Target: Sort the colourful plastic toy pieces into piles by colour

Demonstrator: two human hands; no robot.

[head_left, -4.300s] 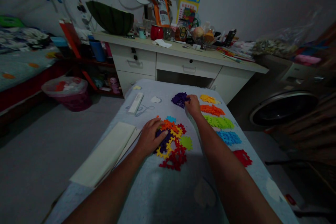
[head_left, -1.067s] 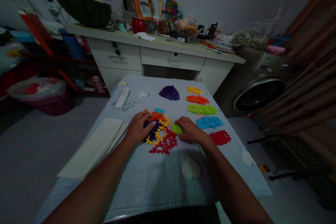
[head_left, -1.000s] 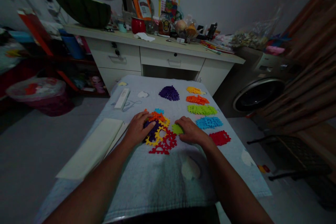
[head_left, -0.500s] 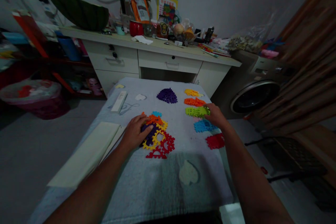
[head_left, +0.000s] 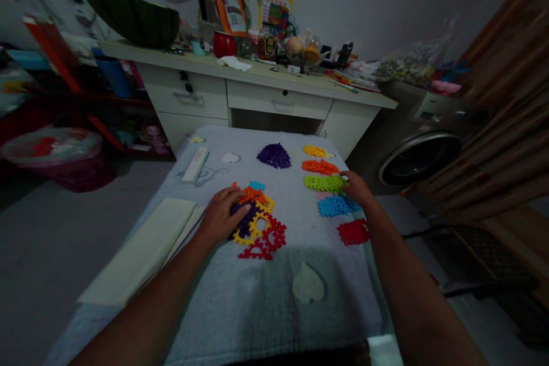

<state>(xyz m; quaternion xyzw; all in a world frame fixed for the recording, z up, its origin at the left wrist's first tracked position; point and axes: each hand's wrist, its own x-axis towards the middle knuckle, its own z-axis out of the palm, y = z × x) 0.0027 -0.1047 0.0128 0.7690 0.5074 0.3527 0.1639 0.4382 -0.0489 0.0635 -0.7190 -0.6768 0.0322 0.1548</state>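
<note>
My left hand [head_left: 222, 216] lies with fingers spread over the left side of a mixed heap of flat plastic interlocking pieces. Purple, orange and blue ones show there, along with yellow pieces [head_left: 245, 235] and red pieces [head_left: 274, 234] with toothed edges. At the right side of the table, my right hand [head_left: 357, 189] touches the right end of a row of green pieces [head_left: 323, 183], thumb and forefinger apart. Above that row are orange pieces [head_left: 319, 167] and yellow pieces [head_left: 314, 151]; below are blue pieces [head_left: 337, 206] and red pieces [head_left: 353, 231]. A purple pile [head_left: 274, 156] sits at the back middle.
The cloth-covered table [head_left: 240, 309] carries a long white box [head_left: 195, 166] and a pale folded sheet [head_left: 141, 251] on the left. Behind stands a white desk [head_left: 274, 97] crowded with items. A washing machine [head_left: 420, 143] is at right, a bin [head_left: 60, 163] at left.
My right hand has slid slightly to the right, uncovering more of the green row's end. My left hand stays on the heap. The view has shifted a little.
</note>
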